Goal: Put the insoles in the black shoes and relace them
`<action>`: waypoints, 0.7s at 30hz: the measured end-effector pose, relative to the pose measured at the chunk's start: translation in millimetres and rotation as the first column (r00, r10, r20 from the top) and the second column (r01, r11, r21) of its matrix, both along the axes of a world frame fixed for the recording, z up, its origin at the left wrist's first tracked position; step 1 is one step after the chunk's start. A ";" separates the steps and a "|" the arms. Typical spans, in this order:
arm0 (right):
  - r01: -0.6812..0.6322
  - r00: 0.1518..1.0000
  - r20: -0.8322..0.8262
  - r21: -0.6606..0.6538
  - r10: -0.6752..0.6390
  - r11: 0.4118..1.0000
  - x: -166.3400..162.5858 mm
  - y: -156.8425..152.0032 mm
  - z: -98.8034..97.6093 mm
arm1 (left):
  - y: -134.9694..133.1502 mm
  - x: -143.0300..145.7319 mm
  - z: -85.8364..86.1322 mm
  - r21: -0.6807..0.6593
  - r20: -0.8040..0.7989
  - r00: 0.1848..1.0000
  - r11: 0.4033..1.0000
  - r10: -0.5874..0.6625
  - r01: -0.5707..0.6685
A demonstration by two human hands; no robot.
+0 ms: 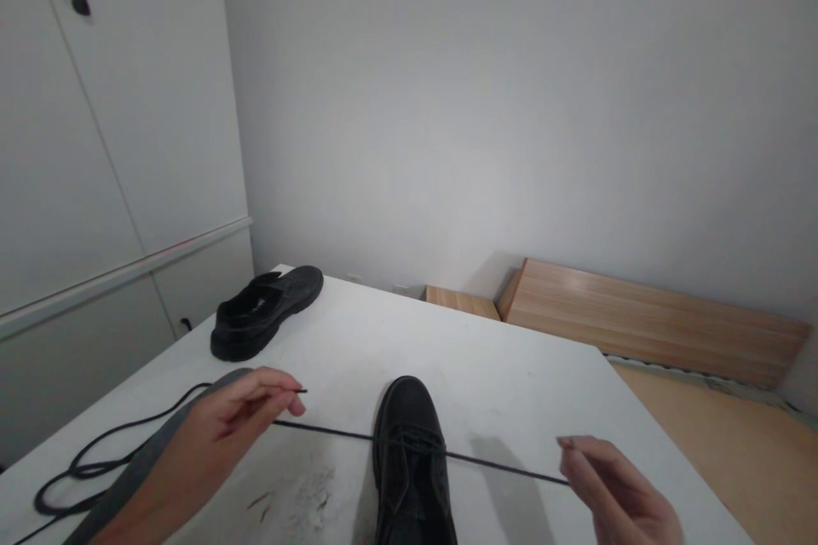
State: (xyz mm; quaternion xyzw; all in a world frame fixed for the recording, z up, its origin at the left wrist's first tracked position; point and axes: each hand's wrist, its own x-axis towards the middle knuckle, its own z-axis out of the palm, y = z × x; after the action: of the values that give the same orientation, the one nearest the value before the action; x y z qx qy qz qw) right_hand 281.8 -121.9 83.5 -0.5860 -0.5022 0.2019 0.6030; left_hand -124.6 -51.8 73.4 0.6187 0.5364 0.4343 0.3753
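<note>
1. Two hands draw one black lace (498, 461) taut across the near shoe (409, 460), which sits toe away from me at the table's (511, 375) front edge; the lace runs through the shoe's front eyelets

2. My left hand (217, 434) is closed in a pinch on the lace close to its tip; my right hand (613, 490) is curled round the other end, low in view, so its grip is partly hidden

3. A second shoe (265, 311) lies well apart at the far left corner, and a loose lace (108, 451) coils along the left edge beside my left sleeve

4. The risk, as I judge it: the two sides look uneven, so a hard pull from either hand could strip the lace out of the eyelets

5. The pinch sits near the very tip, where the lace could slip free

6. The shoe is unheld; a sideways tug might slide it off the front edge
</note>
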 end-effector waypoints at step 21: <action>-0.368 0.524 0.820 -0.025 0.229 0.930 -71.0 19.4 -26.0 | -15.8 92.2 -23.1 0.435 -0.504 0.845 0.794 -0.176 0.425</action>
State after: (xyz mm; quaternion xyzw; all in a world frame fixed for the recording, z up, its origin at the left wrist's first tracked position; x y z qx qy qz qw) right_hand 210.8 -102.5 57.5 -0.4700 -0.8279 -0.0268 0.3049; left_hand -32.5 -67.6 50.3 0.8582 0.3571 0.3472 0.1247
